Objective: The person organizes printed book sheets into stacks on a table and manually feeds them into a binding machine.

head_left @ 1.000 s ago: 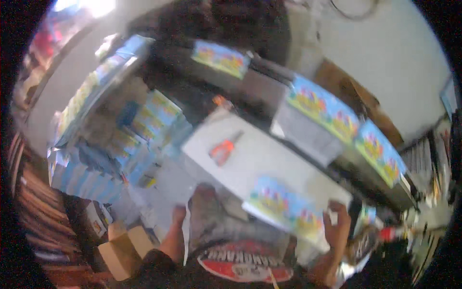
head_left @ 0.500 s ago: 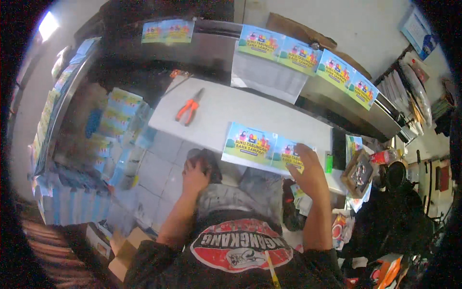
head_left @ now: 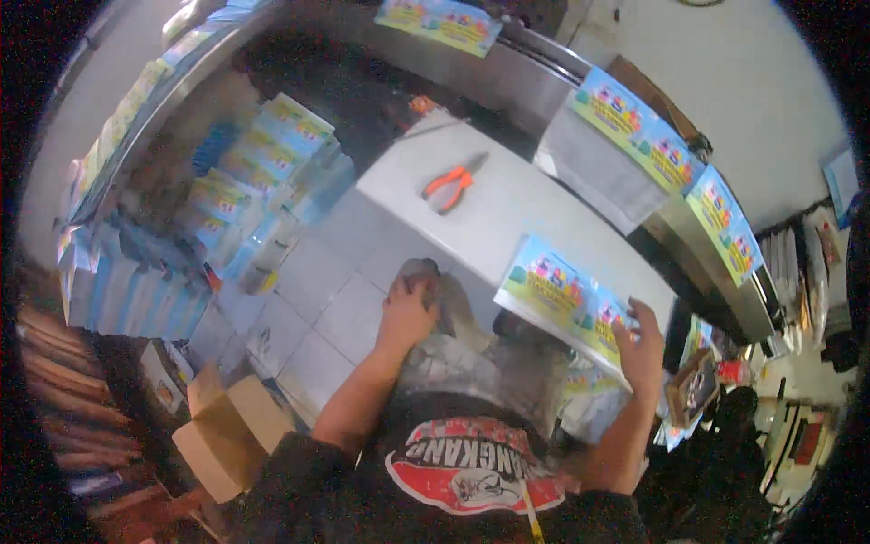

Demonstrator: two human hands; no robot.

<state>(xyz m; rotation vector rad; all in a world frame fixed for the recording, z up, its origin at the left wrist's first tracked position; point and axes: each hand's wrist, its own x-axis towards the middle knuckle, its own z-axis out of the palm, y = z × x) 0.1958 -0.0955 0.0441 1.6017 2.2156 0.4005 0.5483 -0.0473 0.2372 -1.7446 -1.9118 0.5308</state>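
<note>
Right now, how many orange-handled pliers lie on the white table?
1: the orange-handled pliers lie on the white table's far end, apart from both hands. None hidden that I can see.

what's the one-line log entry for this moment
left hand: on knee | right hand: on colourful printed sheet at white table edge | orange pliers: lying untouched on table

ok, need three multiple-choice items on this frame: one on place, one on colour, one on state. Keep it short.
1. Where do the pliers lie?
A. on the white table
B. on the floor
C. in the cardboard box

2. What colour are the pliers' handles?
A. blue
B. orange
C. green

3. What is the right hand doing?
A. hanging free
B. gripping the pliers
C. touching the colourful printed sheet at the table edge

Key: 1 A, they rest on the tabletop; 2 B, the handles show orange; 3 C, its fingers lie on the sheet.
</note>
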